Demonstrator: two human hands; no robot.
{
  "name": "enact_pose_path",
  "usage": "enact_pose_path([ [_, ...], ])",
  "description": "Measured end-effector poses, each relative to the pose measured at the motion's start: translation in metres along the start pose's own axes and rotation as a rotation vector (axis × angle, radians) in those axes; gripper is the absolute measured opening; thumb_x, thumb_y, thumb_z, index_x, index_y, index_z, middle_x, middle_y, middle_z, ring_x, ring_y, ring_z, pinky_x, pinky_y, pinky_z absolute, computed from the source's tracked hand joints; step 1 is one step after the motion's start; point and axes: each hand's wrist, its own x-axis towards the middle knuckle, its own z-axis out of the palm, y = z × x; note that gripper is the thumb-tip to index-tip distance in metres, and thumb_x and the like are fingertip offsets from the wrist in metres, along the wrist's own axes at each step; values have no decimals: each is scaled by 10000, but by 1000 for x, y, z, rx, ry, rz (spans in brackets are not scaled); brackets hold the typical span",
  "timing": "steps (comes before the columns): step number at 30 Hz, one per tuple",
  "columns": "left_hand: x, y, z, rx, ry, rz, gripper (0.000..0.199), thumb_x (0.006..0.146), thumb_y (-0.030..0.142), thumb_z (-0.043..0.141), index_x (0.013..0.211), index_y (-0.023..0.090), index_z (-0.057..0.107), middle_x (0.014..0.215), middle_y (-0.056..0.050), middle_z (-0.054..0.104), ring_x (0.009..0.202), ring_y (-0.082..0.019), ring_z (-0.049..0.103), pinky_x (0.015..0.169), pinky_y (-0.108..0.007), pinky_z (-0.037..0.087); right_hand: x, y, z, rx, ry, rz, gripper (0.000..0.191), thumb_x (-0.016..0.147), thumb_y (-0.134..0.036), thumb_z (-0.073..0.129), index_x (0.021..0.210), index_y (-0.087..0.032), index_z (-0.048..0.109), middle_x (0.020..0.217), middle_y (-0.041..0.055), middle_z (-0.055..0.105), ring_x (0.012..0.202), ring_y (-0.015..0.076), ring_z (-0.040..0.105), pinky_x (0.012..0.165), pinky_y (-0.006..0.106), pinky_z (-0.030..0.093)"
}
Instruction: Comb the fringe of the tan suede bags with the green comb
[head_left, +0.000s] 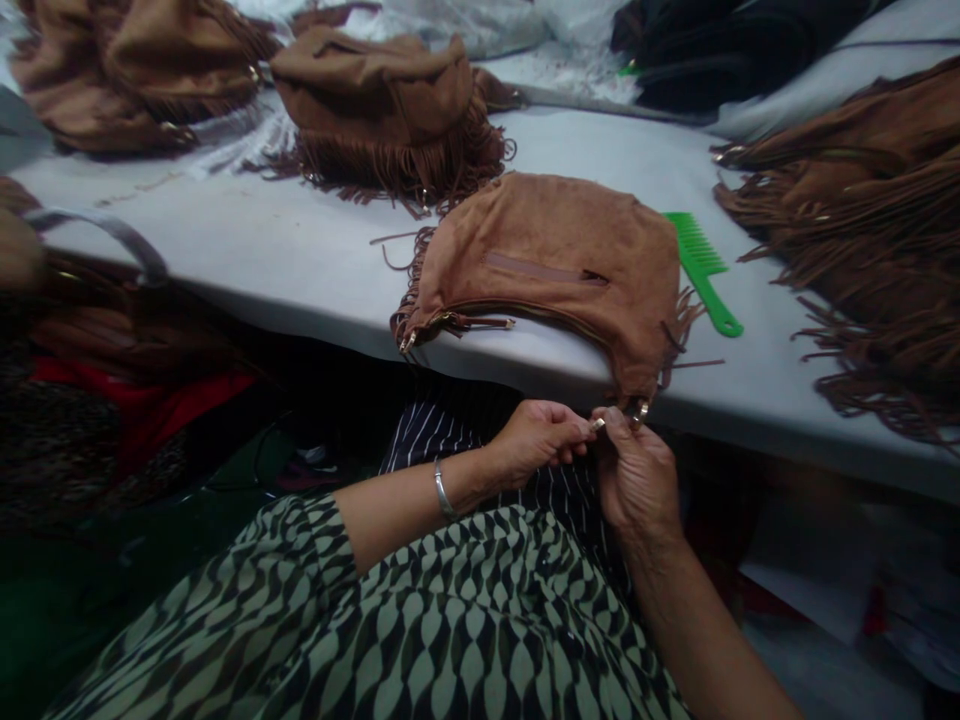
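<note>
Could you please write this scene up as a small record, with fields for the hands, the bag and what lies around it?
Left hand: pinches a small metal piece; bracelet on the wrist
Right hand: close beside the left, at the bag's right end; exact grip unclear
Bag: brown, fringed, lying at the table's front edge
Comb: green, on the table, just right of the bag
Other bags: brown, fringed, behind and to the right
Table: white-covered
</note>
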Motion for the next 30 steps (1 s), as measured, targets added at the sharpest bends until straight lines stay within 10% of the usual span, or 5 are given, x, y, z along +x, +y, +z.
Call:
enact_pose_path([
  [19, -4, 4, 1, -147, 1, -150, 280, 717, 366, 648, 756, 91, 615, 614, -6, 587, 422, -38, 476, 387, -151, 317, 0, -1, -5, -26, -80, 21, 310, 570, -363, 833, 773, -163, 712, 688, -6, 634, 649, 99, 565, 661, 252, 467],
  [30, 6, 6, 0, 618, 126, 365, 213, 847, 260, 499, 670, 141, 510, 625, 39, 481, 601, -68, 424, 573, -195, 326, 4, 3, -9, -100, -42, -12, 284, 610, -378, 809, 780, -169, 719, 775, 10, 668, 766, 131, 598, 812, 299, 465],
])
